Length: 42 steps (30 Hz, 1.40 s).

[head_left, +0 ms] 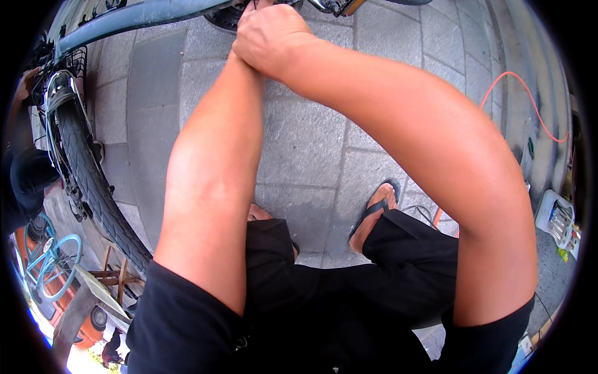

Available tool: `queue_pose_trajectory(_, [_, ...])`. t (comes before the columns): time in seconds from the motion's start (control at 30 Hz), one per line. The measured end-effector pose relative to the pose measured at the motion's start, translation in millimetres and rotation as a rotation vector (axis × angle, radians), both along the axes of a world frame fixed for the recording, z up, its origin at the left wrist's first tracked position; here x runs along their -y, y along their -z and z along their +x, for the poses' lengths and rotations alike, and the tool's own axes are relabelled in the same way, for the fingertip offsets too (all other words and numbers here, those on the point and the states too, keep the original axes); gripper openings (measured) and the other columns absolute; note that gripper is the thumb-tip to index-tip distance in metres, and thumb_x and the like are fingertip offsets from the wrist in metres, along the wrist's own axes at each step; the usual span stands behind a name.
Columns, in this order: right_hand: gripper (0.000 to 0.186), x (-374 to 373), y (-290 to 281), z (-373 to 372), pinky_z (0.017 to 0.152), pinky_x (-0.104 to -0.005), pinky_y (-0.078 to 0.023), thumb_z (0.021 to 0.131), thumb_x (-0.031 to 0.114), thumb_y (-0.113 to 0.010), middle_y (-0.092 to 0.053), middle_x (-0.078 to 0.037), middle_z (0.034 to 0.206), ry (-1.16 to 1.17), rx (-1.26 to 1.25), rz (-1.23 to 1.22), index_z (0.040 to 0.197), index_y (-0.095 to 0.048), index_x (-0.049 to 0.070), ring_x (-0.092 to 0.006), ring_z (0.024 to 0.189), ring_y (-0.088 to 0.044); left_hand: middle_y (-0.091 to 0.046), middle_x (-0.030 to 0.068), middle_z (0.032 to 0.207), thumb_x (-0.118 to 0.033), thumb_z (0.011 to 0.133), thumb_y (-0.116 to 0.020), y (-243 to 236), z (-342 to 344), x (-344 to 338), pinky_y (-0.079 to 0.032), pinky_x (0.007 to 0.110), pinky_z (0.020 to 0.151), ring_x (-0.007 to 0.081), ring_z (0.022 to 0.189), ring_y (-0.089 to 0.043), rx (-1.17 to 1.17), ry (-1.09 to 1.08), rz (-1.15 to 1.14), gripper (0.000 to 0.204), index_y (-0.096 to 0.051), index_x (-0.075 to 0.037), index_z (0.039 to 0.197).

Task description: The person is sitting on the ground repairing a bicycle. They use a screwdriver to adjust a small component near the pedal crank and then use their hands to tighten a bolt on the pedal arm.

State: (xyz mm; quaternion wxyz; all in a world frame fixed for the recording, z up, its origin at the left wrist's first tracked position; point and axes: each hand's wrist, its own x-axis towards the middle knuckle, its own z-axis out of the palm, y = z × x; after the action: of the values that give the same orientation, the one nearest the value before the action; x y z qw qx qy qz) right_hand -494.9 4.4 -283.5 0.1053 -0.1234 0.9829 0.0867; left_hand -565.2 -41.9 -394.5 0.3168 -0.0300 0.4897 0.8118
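Both hands meet at the top edge, below the blue-grey bicycle frame tube (140, 23) and in front of a dark round part (223, 19), perhaps a wheel or crank part. My right hand (274, 34) is curled closed across my left wrist area, knuckles up; whatever its fingers hold is hidden. My left hand (251, 8) lies mostly behind the right one and is cut off by the picture's edge, so its grip does not show. Some shiny metal bicycle parts (330, 6) are just right of the hands.
The bicycle's front wheel (93, 168) stands at left, where another person's hand (27, 84) is near the handlebar. Grey paving (305, 143) lies below. An orange cable (529, 90) and a white tray of tools (557, 218) are at right. A light-blue bicycle (53, 255) stands lower left.
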Motion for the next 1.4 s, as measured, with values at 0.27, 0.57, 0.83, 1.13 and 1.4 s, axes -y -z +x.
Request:
queue_pose_trajectory(0.27, [0.028, -31, 21, 17, 0.073, -0.0416, -0.062, 0.092, 0.007, -0.057, -0.072, -0.022, 0.106, 0.203, -0.266, -0.336, 0.112, -0.069, -0.007, -0.0327, 0.092, -0.076, -0.063, 0.0063, 0.090, -0.052, 0.099, -0.065, 35, -32, -5, -0.048, 0.044, 0.076, 0.0250, 0.082, -0.058, -0.088, 0.078, -0.033, 0.039, -0.059, -0.014, 0.101])
queue_pose_trajectory(0.57, [0.025, -55, 74, 19, 0.057, -0.0392, -0.052, 0.092, 0.021, -0.057, -0.069, -0.010, 0.085, -0.242, -0.551, -0.143, 0.104, -0.072, 0.005, -0.0231, 0.071, -0.069, -0.068, 0.0091, 0.104, -0.058, 0.099, -0.063, 62, -49, -4, -0.051, 0.050, 0.087, 0.0294, 0.095, -0.062, -0.030, 0.116, 0.068, 0.049, -0.062, -0.014, 0.120])
queue_pose_trajectory(0.83, [0.022, -58, 75, 24, 0.054, -0.0386, -0.055, 0.090, 0.017, -0.058, -0.069, -0.012, 0.086, -0.162, -0.591, -0.161, 0.101, -0.072, 0.003, -0.0223, 0.071, -0.070, -0.069, 0.0119, 0.107, -0.056, 0.104, -0.053, 49, -40, -8, -0.051, 0.049, 0.090, 0.0316, 0.097, -0.062, -0.128, 0.211, 0.056, 0.047, -0.064, -0.014, 0.121])
queue_pose_trajectory(1.13, [0.023, -48, 39, 30, 0.073, -0.0453, -0.063, 0.095, 0.011, -0.057, -0.075, -0.020, 0.102, 0.278, -0.242, -0.403, 0.110, -0.067, -0.004, -0.0323, 0.093, -0.076, -0.070, 0.0097, 0.082, -0.041, 0.103, -0.062, 28, -18, 3, -0.055, 0.042, 0.069, 0.0274, 0.074, -0.067, 0.148, 0.143, 0.112, 0.028, -0.065, -0.013, 0.098])
queue_pose_trajectory(1.4, [0.028, -39, 30, 21, 0.084, -0.0545, -0.059, 0.097, 0.020, -0.054, -0.073, -0.030, 0.102, 0.497, -0.159, -0.706, 0.117, -0.057, 0.000, -0.0454, 0.098, -0.073, -0.072, 0.0010, 0.092, -0.022, 0.093, -0.059, -20, 23, 73, -0.051, 0.042, 0.076, 0.0226, 0.094, -0.069, -1.994, 0.414, -1.474, 0.010, -0.064, -0.015, 0.098])
